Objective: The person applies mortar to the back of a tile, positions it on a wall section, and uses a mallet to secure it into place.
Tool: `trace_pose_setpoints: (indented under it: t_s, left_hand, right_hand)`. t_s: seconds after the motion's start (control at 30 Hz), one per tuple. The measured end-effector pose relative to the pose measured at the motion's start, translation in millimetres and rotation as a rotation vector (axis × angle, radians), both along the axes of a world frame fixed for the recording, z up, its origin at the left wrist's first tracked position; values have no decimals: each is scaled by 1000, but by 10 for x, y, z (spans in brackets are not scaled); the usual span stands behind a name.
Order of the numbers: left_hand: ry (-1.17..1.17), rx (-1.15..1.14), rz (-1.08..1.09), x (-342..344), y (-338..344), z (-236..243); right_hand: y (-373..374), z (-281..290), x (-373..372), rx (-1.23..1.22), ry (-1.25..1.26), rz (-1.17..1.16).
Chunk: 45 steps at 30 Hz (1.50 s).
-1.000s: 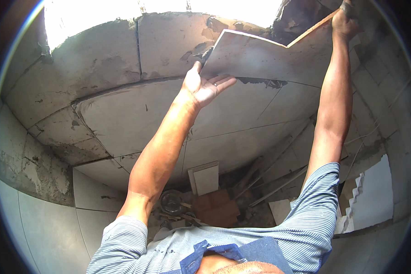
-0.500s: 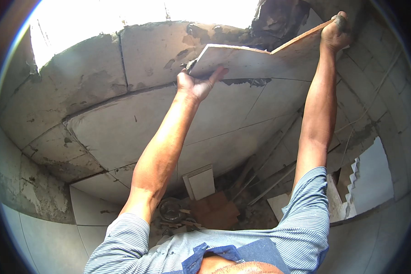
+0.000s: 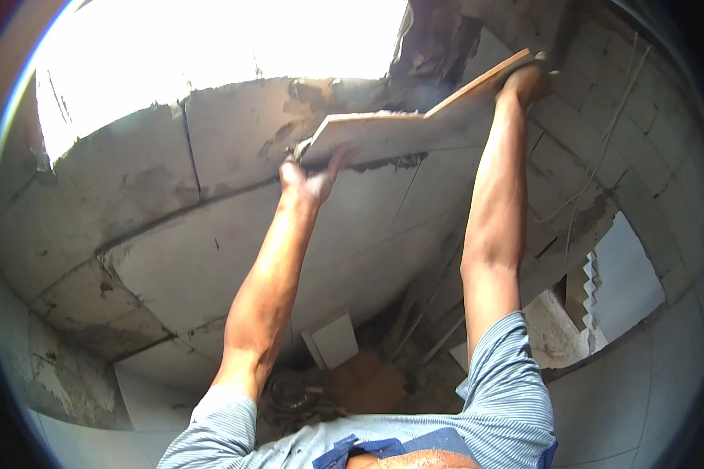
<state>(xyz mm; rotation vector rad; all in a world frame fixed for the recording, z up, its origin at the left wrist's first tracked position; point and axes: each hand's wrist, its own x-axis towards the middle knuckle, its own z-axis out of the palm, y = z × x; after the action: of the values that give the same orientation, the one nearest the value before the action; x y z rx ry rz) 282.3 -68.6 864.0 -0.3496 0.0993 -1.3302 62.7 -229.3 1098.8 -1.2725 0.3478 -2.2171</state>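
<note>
A large pale wall tile (image 3: 403, 141) with a notched upper edge is held up against the wall, just below the bright window opening. My left hand (image 3: 309, 184) supports its left end from below, thumb and fingers spread around the corner; grey mortar shows at that corner. At the tile's raised right end, my right hand (image 3: 524, 84) grips the edge, its fingers partly hidden and slightly blurred. The cut edge of the tile looks orange-brown. Both my arms are stretched up and forward.
Larger tiles (image 3: 235, 242) cover the wall beneath. A bright window opening (image 3: 227, 39) lies above. Stacked white tiles (image 3: 335, 341), a brown board (image 3: 365, 383) and a round container (image 3: 291, 388) sit on the cluttered floor. Cables (image 3: 606, 148) hang along the bare right wall.
Both hands and the tile appear lower and farther left in view; the whole scene has shifted too, as the view turned. The hold on the tile looks the same.
</note>
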Motion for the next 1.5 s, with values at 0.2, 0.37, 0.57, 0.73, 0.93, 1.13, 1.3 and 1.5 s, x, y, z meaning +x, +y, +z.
trace_pose_setpoints:
  t_s: [0.2, 0.37, 0.57, 0.73, 0.93, 1.13, 1.3, 1.5]
  left_hand:
    - [-24, -29, 84, -17, -3, -126]
    - [-39, -20, 90, 20, -21, -90]
    - [-156, -52, 208, 163, -211, -256]
    - [-160, -40, 170, -39, 19, -59]
    - [-143, -48, 119, -30, -42, -112]
    - [-120, 61, 162, -105, 29, -113]
    - [-265, 18, 225, -317, 198, -82]
    - [-469, 103, 289, -285, 60, -404]
  right_hand:
    - [-151, -3, -42, 131, 59, -29]
    - [-235, 190, -130, -9, 298, -401]
    - [-547, 357, -235, -9, 651, -14]
    - [-281, 226, -255, -9, 514, -267]
    - [-599, 140, -380, 343, 300, 182]
    - [-681, -93, -855, 399, 352, 602]
    - [-306, -625, -1372, 324, 367, 718]
    - [-105, -1537, -1877, 228, 147, 759]
